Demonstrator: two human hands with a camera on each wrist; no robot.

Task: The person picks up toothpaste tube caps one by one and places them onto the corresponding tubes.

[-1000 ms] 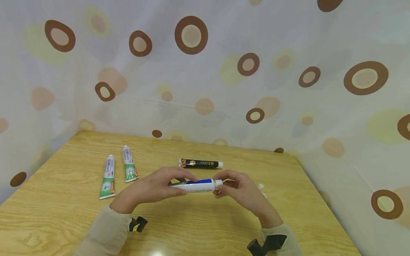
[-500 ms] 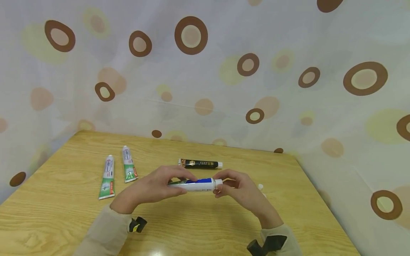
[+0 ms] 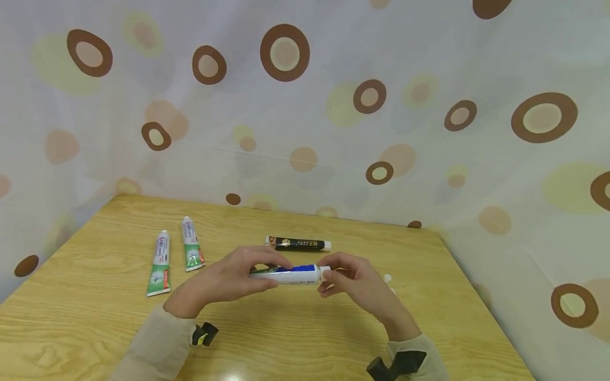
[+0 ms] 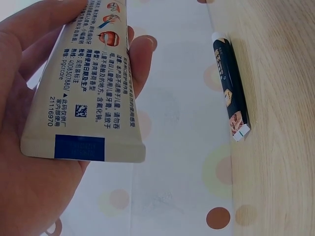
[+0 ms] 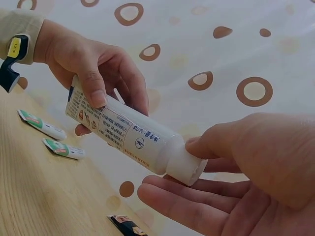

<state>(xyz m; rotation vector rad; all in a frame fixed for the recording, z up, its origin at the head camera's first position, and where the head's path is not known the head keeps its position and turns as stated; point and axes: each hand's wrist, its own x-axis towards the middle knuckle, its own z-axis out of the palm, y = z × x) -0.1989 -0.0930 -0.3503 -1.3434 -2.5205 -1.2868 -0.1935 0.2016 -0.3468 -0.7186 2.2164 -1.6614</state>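
Note:
A white and blue toothpaste tube is held level above the table, its cap end to the right. My left hand grips its body near the flat crimped end, thumb on the near side; the left wrist view shows that end and the printed back of the tube. At the other end my right hand pinches the white cap between thumb and fingers. The cap sits on the tube's neck in the right wrist view.
Behind the hands lies a black toothpaste tube with a white cap. Two green and white toothpaste tubes lie at the left of the wooden table. Small white pieces lie partly hidden beyond the right hand. A patterned curtain hangs behind.
My right thumb has shifted on the cap, now lying across more of it. The left hand and the tube stay almost still.

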